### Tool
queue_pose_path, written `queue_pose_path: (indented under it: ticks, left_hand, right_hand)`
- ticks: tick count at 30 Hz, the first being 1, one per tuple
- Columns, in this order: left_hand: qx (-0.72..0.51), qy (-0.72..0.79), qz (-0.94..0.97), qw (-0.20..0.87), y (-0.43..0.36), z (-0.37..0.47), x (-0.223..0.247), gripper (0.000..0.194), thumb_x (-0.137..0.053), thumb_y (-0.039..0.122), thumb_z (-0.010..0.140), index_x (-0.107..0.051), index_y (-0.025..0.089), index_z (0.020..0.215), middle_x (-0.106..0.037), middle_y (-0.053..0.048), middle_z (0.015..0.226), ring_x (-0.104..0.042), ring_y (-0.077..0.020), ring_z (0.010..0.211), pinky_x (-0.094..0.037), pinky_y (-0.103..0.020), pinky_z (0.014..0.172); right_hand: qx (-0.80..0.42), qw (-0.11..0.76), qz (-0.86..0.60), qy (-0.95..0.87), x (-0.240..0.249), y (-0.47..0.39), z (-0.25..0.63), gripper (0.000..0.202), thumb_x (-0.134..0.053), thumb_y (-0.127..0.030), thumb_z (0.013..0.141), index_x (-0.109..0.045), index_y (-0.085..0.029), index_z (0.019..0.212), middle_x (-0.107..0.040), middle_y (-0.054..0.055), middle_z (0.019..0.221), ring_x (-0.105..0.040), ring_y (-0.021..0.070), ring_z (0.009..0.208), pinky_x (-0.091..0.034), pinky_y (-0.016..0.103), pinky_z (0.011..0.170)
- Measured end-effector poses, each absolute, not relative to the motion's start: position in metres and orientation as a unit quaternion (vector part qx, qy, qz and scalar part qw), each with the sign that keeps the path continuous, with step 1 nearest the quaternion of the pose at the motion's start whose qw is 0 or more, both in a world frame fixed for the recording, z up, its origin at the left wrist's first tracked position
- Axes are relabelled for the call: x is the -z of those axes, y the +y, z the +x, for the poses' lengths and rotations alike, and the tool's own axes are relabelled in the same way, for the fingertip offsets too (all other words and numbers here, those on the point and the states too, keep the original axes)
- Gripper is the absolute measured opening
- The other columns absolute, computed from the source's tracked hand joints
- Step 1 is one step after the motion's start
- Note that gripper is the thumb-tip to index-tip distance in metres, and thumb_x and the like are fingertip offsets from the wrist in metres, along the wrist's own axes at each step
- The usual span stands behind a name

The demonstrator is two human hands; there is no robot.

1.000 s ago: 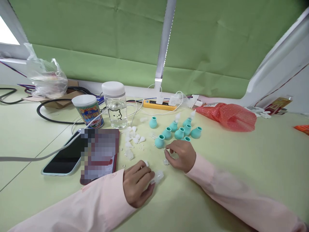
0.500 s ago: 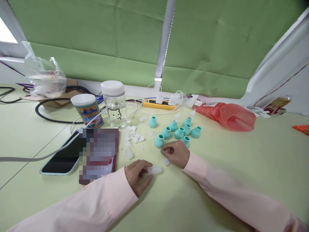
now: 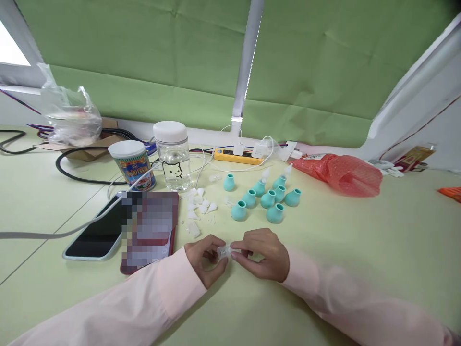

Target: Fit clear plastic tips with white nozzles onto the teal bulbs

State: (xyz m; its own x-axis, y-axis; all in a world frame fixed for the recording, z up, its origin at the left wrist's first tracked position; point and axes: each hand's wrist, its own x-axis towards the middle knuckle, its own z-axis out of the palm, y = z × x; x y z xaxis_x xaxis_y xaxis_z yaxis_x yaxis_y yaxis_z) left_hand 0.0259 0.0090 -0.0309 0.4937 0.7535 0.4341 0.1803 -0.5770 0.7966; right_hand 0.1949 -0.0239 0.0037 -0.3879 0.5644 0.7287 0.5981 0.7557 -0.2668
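Note:
Between the thumb and fingers of my left hand (image 3: 207,257) is a small clear plastic tube-like piece (image 3: 222,253). My right hand (image 3: 264,253) is closed in a pinch at the right end of that piece. Its fingertips hide that end, so I cannot tell whether they grip a second part. Just beyond my hands stand several teal rubber bulbs (image 3: 275,213) with open necks; two at the back carry clear pointed nozzles (image 3: 265,174). Left of the bulbs lie several white plastic scraps (image 3: 203,207) and a loose clear piece (image 3: 193,229).
At left lie a black-screened phone (image 3: 95,235) and a second, blurred-screen phone (image 3: 153,235), with a grey cable across them. Behind are a printed cup (image 3: 133,167), a water bottle (image 3: 173,161) and a yellow power strip (image 3: 225,155). Red bubble wrap (image 3: 345,175) lies at back right.
My right hand has come down and left from beside the bulbs to meet the piece at my left hand. The small clear piece under it no longer shows on the table.

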Motion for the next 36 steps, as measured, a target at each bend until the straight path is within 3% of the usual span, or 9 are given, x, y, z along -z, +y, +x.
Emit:
queue_pose_path:
  ticks: [5,9,15,27,36]
  left_hand:
    - [-0.421,0.299,0.761,0.393,0.008,0.026,0.028,0.019,-0.054,0.019,0.068,-0.061,0.012,0.085,-0.062,-0.002,0.058,-0.054,-0.0101,0.046,-0.052,-0.021,0.048]
    - [-0.421,0.294,0.74,0.434,0.009,0.025,0.028,0.02,-0.055,0.023,0.071,-0.062,0.012,0.086,-0.064,-0.004,0.06,-0.058,-0.0124,0.05,-0.053,-0.022,0.05]
    - [-0.425,0.271,0.719,0.478,0.008,0.025,0.031,0.018,-0.057,0.021,0.07,-0.061,0.012,0.085,-0.065,-0.004,0.062,-0.059,-0.0127,0.053,-0.053,-0.023,0.052]
    - [-0.431,0.268,0.755,0.416,0.007,0.025,0.037,0.017,-0.056,0.022,0.072,-0.06,0.015,0.087,-0.062,-0.002,0.062,-0.056,-0.0106,0.051,-0.051,-0.02,0.05]
    - [-0.43,0.274,0.755,0.413,0.009,0.026,0.038,0.017,-0.054,0.022,0.073,-0.06,0.014,0.086,-0.06,-0.001,0.056,-0.054,-0.0106,0.047,-0.049,-0.02,0.047]
  right_hand:
    - [0.071,0.405,-0.349,-0.842,0.005,-0.023,0.196,0.014,-0.048,-0.013,0.079,-0.058,-0.012,0.089,-0.053,-0.003,0.047,-0.044,0.008,0.042,-0.032,0.021,0.042]
    - [0.148,0.371,-0.349,-0.847,0.007,-0.025,0.197,0.023,-0.052,-0.019,0.078,-0.054,-0.01,0.098,-0.053,-0.003,0.047,-0.044,0.0097,0.042,-0.03,0.023,0.04]
    - [0.167,0.383,-0.354,-0.837,0.008,-0.029,0.195,0.024,-0.056,-0.022,0.077,-0.052,-0.01,0.097,-0.05,-0.006,0.044,-0.041,0.0081,0.04,-0.028,0.022,0.039]
    - [0.295,0.319,-0.331,-0.838,0.011,-0.03,0.192,0.019,-0.054,-0.018,0.077,-0.055,-0.004,0.09,-0.051,-0.003,0.042,-0.04,0.0089,0.038,-0.025,0.024,0.036]
    - [0.189,0.412,-0.36,-0.815,0.014,-0.029,0.192,0.023,-0.06,-0.019,0.073,-0.053,-0.012,0.093,-0.048,-0.008,0.042,-0.041,0.0065,0.038,-0.029,0.021,0.038]
